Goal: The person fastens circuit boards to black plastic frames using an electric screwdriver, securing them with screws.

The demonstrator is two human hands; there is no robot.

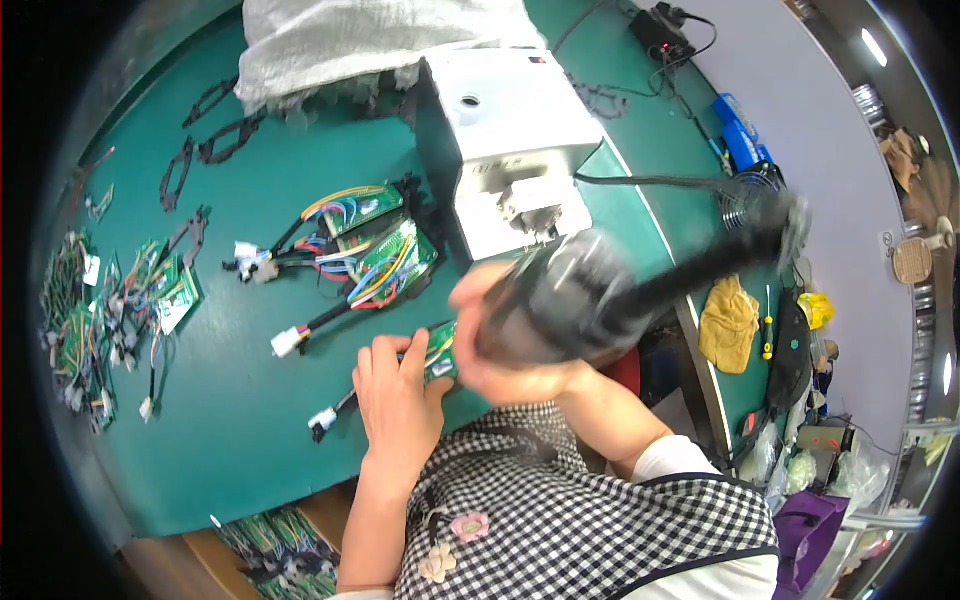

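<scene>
Near the table's front edge, a small green circuit board (441, 350) with wires lies under my hands. My left hand (395, 400) grips it between thumb and fingers, its plugged cable (325, 420) sticking out to the left. My right hand (520, 383) is wrapped round a black electric screwdriver (555, 300), smeared by motion, with a thick dark cord. Its tip is hidden behind the hand, so contact with the board cannot be seen. Beyond them lie two wired circuit boards (392, 262) in black frames. A white screw-feeder-like machine (520, 105) stands behind the screwdriver.
A heap of wired boards (85, 330) covers the table's left side. Black plastic frames (178, 172) lie at the far left, beside a white woven sack (380, 40). To the right are a yellow cloth glove (730, 325) and a yellow-handled screwdriver (768, 335). More boards fill a box (280, 555) below.
</scene>
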